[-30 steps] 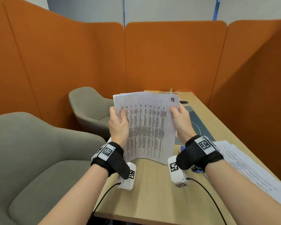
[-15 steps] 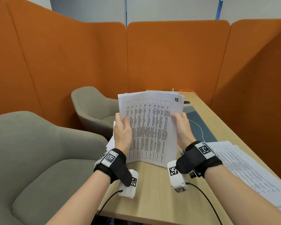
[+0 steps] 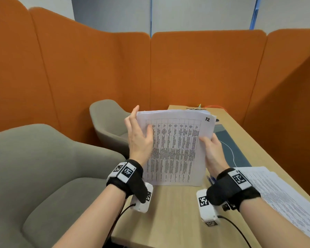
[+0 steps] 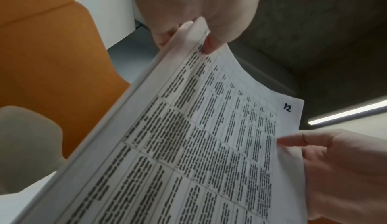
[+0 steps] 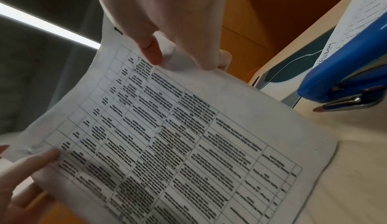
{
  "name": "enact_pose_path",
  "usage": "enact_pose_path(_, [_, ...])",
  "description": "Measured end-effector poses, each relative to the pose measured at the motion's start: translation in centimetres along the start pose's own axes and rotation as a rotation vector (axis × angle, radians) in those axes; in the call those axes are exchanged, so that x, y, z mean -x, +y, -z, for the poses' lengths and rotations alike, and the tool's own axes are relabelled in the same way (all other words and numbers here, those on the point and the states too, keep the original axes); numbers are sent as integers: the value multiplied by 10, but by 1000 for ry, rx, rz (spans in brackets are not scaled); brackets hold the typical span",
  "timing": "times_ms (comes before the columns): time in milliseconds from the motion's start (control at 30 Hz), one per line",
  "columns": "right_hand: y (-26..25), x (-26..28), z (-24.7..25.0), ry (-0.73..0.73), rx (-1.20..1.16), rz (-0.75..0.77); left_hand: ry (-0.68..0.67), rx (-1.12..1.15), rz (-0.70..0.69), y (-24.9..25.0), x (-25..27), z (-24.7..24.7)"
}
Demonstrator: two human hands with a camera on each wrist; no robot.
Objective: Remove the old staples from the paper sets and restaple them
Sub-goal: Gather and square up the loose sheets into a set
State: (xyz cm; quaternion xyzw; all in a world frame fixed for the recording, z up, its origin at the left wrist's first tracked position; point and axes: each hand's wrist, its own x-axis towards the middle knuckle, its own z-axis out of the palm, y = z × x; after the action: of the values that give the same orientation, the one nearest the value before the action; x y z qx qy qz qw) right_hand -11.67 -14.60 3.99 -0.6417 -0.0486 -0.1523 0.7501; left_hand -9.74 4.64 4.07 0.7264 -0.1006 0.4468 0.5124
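Note:
A paper set (image 3: 175, 149) with a printed table and "12" handwritten in its top right corner stands upright, its bottom edge on the wooden table (image 3: 175, 212). My left hand (image 3: 141, 126) holds its left edge near the top, thumb on the front page and fingers behind, as the left wrist view shows (image 4: 188, 33). My right hand (image 3: 209, 145) grips the right edge the same way (image 5: 167, 50). No staple is visible on the sheets. A blue stapler (image 5: 345, 71) lies on the table beside my right wrist.
Another stack of printed sheets (image 3: 284, 194) lies on the table at the right. A dark mat (image 3: 229, 145) sits behind the held set, and a pen (image 5: 343, 106) lies by the stapler. Grey chairs (image 3: 43, 167) stand at the left and orange partitions (image 3: 204, 68) enclose the table.
My left hand has slid up the left edge toward the top corner, with its fingers now stretched out. The sheets look more evenly squared together. My right hand keeps its grip.

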Motion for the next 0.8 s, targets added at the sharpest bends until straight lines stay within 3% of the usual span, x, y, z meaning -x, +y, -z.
enact_pose_path(233, [2, -1, 0, 23, -26, -17, 55, -153, -148, -5, -3, 4])
enact_pose_path(400, [4, -1, 1, 28, -23, -25, -61, -282, -291, -10, -4, 7])
enact_pose_path(567, [3, -2, 2, 44, -2, -37, -110, -318, -316, -9, -14, 13])
enact_pose_path(800, [3, -3, 0, 57, 5, -44, -70, -270, -200, -16, -40, 23])
